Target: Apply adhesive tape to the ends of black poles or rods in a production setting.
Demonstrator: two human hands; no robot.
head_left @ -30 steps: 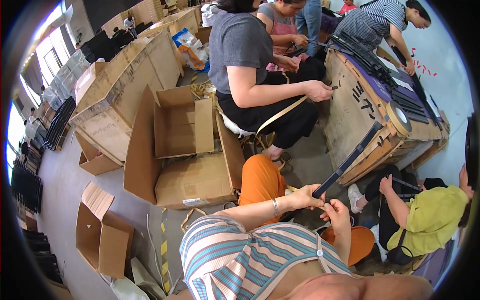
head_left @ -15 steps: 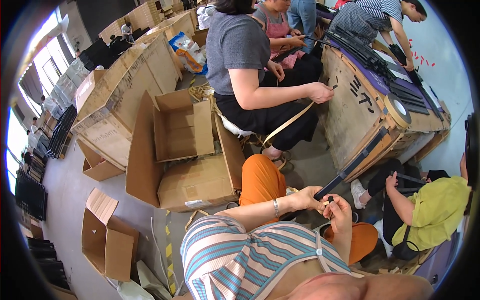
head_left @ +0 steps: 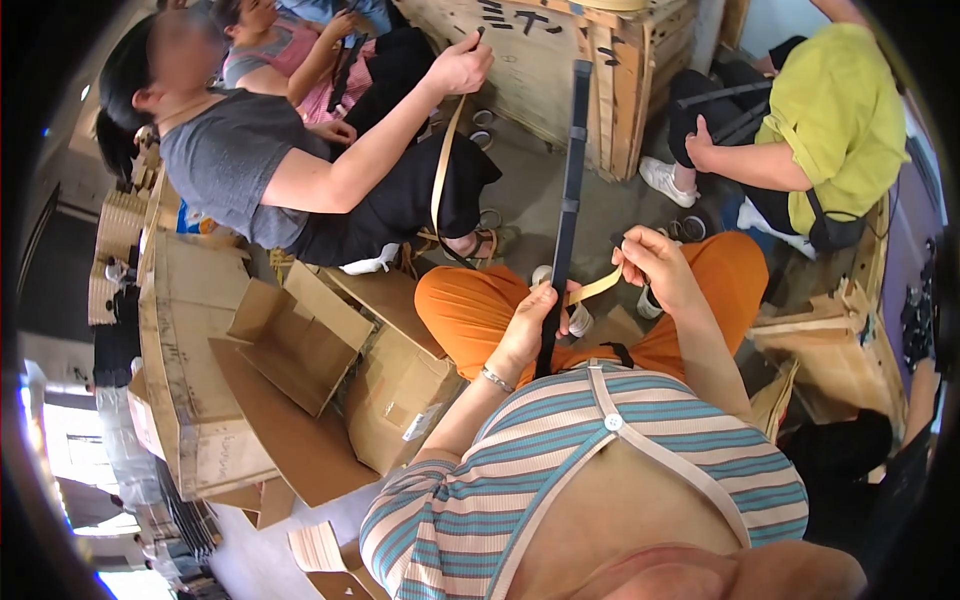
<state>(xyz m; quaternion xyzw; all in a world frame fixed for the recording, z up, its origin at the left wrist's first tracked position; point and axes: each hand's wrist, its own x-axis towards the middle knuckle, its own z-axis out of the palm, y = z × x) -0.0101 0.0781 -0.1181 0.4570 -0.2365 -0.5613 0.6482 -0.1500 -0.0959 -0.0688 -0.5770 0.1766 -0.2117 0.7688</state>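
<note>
A long, slim black bar [head_left: 572, 170] stands nearly upright in the view in front of me. My left hand [head_left: 525, 325] is wrapped round its lower part. From beside that hand a pale yellow tape strip [head_left: 598, 288] runs across to my right hand [head_left: 655, 268], whose fingers are pinched on its end. A small dark piece shows at the right fingertips; its kind is too small to make out. Both hands are above my orange-clad knees, with the bar's lower end close to my striped top.
At the left, a co-worker in a grey shirt [head_left: 235, 150] holds up another yellow strip [head_left: 447, 165]. Cardboard boxes [head_left: 395, 400] lie on my left. Ahead is a wooden crate [head_left: 500, 75]. A co-worker in a yellow-green top [head_left: 830, 110] sits at right with black bars.
My view has turned, so the co-workers and crate appear further left. The bar now points more upright. My right hand has moved away from it, and the yellow strip stretches between my hands.
</note>
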